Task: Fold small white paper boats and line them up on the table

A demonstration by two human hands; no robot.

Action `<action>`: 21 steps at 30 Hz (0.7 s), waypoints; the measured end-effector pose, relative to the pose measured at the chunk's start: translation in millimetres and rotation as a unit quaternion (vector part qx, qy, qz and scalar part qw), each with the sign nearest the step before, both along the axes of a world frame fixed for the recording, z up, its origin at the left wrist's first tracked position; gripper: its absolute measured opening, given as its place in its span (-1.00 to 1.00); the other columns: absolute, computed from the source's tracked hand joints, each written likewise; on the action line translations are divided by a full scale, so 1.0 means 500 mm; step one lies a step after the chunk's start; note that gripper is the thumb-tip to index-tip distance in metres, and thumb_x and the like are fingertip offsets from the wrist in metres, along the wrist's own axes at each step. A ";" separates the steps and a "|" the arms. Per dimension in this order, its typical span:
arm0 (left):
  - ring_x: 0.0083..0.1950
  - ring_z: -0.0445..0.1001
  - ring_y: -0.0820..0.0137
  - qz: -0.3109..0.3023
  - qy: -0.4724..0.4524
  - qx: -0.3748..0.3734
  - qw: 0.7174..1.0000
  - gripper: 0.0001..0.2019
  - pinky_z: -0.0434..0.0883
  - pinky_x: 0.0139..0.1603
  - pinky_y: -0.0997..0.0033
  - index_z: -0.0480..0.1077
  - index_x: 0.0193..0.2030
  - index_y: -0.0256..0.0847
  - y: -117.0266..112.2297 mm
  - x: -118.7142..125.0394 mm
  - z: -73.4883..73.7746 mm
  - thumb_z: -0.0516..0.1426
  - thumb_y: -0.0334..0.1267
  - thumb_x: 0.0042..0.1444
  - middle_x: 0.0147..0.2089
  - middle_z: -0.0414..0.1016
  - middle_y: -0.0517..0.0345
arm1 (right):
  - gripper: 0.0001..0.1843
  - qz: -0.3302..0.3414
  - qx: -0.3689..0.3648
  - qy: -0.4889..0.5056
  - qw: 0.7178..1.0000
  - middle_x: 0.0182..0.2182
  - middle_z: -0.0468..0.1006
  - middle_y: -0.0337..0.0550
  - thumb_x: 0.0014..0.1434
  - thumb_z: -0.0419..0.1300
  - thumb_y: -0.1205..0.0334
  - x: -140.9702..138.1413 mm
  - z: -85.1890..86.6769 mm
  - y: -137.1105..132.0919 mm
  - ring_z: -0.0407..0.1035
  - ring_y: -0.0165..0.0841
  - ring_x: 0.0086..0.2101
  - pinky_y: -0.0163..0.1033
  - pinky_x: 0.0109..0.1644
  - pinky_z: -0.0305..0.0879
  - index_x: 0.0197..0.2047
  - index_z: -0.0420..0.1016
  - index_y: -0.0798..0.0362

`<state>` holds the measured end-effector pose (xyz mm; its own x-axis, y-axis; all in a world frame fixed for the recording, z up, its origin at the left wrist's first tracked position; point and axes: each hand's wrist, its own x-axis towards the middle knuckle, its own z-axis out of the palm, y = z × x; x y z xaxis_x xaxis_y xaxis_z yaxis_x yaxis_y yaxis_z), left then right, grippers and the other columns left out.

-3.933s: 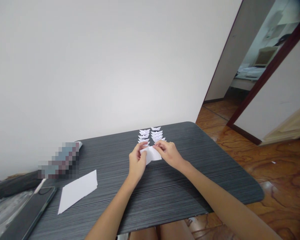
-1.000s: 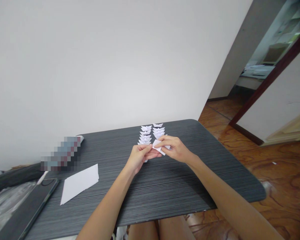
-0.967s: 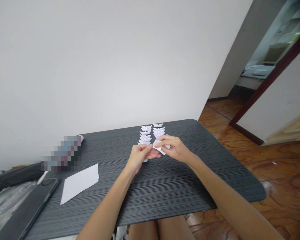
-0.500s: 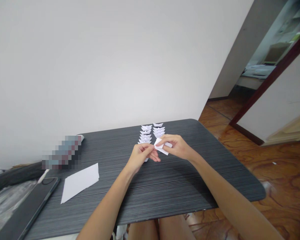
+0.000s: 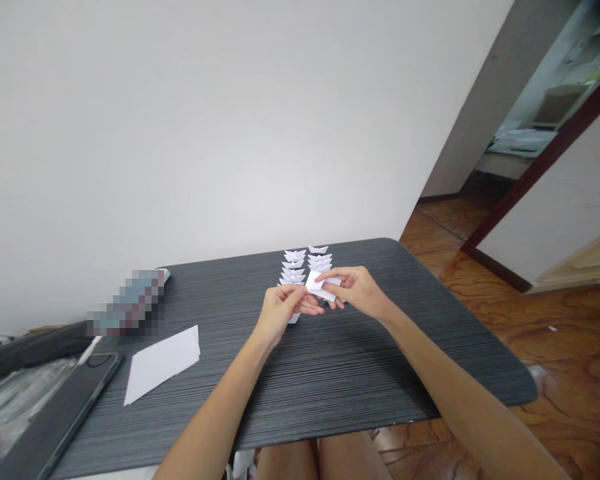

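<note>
Both hands meet over the middle of the dark striped table (image 5: 330, 373), pinching a small folded piece of white paper (image 5: 318, 286). My left hand (image 5: 279, 313) grips its lower left part, with a white corner showing below the fingers. My right hand (image 5: 356, 291) pinches the upper right part between thumb and fingers. Just beyond the hands, several small white folded paper boats (image 5: 305, 262) lie in two rows toward the far edge of the table.
A flat white sheet (image 5: 163, 363) lies at the left of the table. A dark phone or tablet (image 5: 55, 420) rests at the near left edge, and a blurred packet (image 5: 127, 310) lies at the back left. A white wall stands behind; wooden floor and a doorway are at the right.
The paper piece has been folded smaller and lifted a little off the table. My right hand has turned and raised it toward the rows of boats.
</note>
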<state>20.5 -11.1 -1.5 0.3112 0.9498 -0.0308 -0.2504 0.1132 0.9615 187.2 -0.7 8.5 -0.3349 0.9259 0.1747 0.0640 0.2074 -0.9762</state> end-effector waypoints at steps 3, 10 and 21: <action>-0.53 0.49 0.37 0.005 0.017 0.000 1.000 -0.73 0.41 -0.47 0.48 0.38 -0.54 -0.39 -0.001 0.001 0.003 0.15 -0.16 -0.09 -0.59 0.46 0.06 | -0.73 -0.011 0.016 -0.003 1.000 -0.80 0.32 -0.31 -0.02 0.15 0.20 -0.001 -0.001 -0.003 0.16 -0.57 -0.77 -0.46 -0.71 0.08 -0.29 0.50 0.19; -0.58 0.47 0.38 -0.004 0.002 -0.019 1.000 -0.76 0.39 -0.54 0.49 0.37 -0.53 -0.40 -0.003 0.001 0.009 0.17 -0.18 -0.13 -0.62 0.44 0.09 | -0.79 -0.011 0.046 0.004 0.999 -0.81 0.29 -0.34 -0.02 0.12 0.27 0.000 -0.005 -0.007 0.12 -0.59 -0.79 -0.47 -0.74 0.02 -0.33 0.51 0.16; -0.59 0.47 0.42 -0.081 -0.020 -0.074 0.994 -0.74 0.36 -0.58 0.57 0.38 -0.57 -0.42 -0.009 -0.001 0.012 0.22 -0.19 -0.17 -0.63 0.43 0.11 | -0.82 0.023 0.031 0.022 0.999 -0.84 0.28 -0.35 -0.02 0.10 0.30 0.000 -0.005 -0.010 0.13 -0.59 -0.81 -0.49 -0.77 -0.01 -0.38 0.48 0.20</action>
<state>19.8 -15.7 4.7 0.4632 0.8733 -0.1511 -0.2560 0.2950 0.9206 187.2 -5.8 5.7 -0.3676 0.8967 0.2465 0.0105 0.2690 -0.9631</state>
